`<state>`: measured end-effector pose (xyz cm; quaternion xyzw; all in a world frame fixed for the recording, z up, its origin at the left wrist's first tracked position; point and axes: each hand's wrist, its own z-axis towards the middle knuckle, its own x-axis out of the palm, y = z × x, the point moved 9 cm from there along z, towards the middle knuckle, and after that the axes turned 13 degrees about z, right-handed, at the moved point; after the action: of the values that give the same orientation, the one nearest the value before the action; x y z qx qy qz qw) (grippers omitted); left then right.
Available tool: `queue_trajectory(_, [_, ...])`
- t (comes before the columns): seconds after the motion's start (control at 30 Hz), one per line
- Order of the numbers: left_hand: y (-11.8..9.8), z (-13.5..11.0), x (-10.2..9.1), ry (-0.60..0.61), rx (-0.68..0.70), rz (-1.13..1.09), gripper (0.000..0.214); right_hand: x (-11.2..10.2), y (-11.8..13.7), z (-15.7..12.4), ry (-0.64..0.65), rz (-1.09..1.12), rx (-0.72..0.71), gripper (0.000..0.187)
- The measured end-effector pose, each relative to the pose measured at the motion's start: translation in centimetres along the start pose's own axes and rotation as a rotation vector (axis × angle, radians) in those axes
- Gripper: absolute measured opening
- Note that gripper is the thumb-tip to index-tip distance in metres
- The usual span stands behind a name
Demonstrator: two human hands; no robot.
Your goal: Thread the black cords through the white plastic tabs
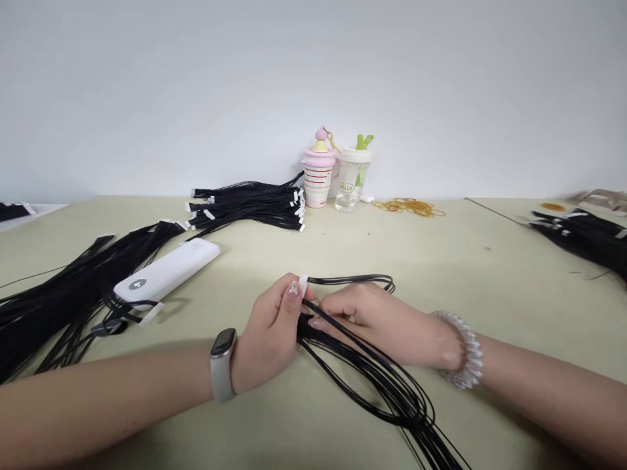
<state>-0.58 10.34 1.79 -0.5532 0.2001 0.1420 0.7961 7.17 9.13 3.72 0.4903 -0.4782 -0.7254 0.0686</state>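
My left hand is closed round one end of a bundle of black cables, its thumb pressed against a small white connector. Meeting it from the other side, my right hand has its fingers pinched at the same bundle, close to the left fingertips. One thin cable loop curves back above the right hand. From both hands the cables hang in loose arcs towards the table's front edge. Just what lies between the right fingertips is partly hidden.
At the left lie a white power bank and a long pile of black cables. Behind it is another cable stack. A pink-lidded cup, a clear cup and rubber bands are near the wall. More cables lie right.
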Motion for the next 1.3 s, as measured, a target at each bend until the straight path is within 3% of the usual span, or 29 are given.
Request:
queue_trajectory(0.17, [0.0, 0.2, 0.0, -0.008, -0.009, 0.021, 0.032, -0.2, 0.5, -0.2, -0.053, -0.145, -0.023, 0.023])
queue_trajectory(0.27, [0.6, 0.4, 0.2, 0.010, -0.104, -0.006, 0.033, -0.5, 0.1, -0.3, -0.022, -0.214, 0.025, 0.021])
queue_trajectory(0.4, [1.4, 0.5, 0.6, 0.044, -0.233, -0.064, 0.036, -3.4, -0.3, -1.1, -0.058, -0.370, 0.120, 0.022])
queue_trajectory(0.5, [1.7, 0.5, 0.4, 0.026, -0.272, -0.068, 0.037, -8.0, 0.4, -2.2, -0.280, -0.448, 0.168, 0.021])
queue_trajectory(0.6, [2.1, 0.5, 0.4, 0.024, -0.310, -0.085, 0.038, -13.7, 1.2, -4.7, -0.716, -0.391, 0.152, 0.010])
queue_trajectory(0.7, [2.5, 0.5, 0.6, 0.033, -0.340, -0.119, 0.038, -16.9, 1.0, -7.3, -1.053, -0.026, -0.050, 0.020])
queue_trajectory(0.77, [2.9, 0.4, 0.9, 0.048, -0.364, -0.144, 0.037, -17.7, 0.1, -8.1, -1.144, 0.290, -0.200, 0.020])
queue_trajectory(0.83, [3.3, 0.3, 1.3, 0.062, -0.387, -0.178, 0.036, -17.8, -0.8, -8.2, -1.178, 0.477, -0.218, 0.020])
queue_trajectory(0.9, [3.7, 0.1, 1.8, 0.076, -0.405, -0.230, 0.034, -16.9, -1.1, -7.3, -1.121, 0.504, -0.151, 0.031])
queue_trajectory(0.97, [4.0, 0.0, 2.2, 0.083, -0.415, -0.290, 0.033, -14.9, -0.8, -5.5, -0.927, 0.434, -0.072, 0.037])
queue_trajectory(1.07, [4.2, -0.1, 2.6, 0.079, -0.419, -0.362, 0.033, -10.5, -0.3, -3.0, -0.596, 0.190, 0.027, 0.016])
queue_trajectory(1.1, [4.2, -0.1, 2.7, 0.084, -0.416, -0.381, 0.033, -9.1, -0.1, -2.5, -0.523, 0.087, 0.036, 0.017])
queue_trajectory(1.2, [3.9, 0.0, 2.9, 0.113, -0.409, -0.422, 0.034, -6.2, 0.5, -1.5, -0.399, -0.190, -0.022, 0.025])
queue_trajectory(1.3, [3.7, 0.0, 3.0, 0.135, -0.418, -0.437, 0.034, -5.0, 0.5, -1.1, -0.372, -0.351, -0.058, 0.025])
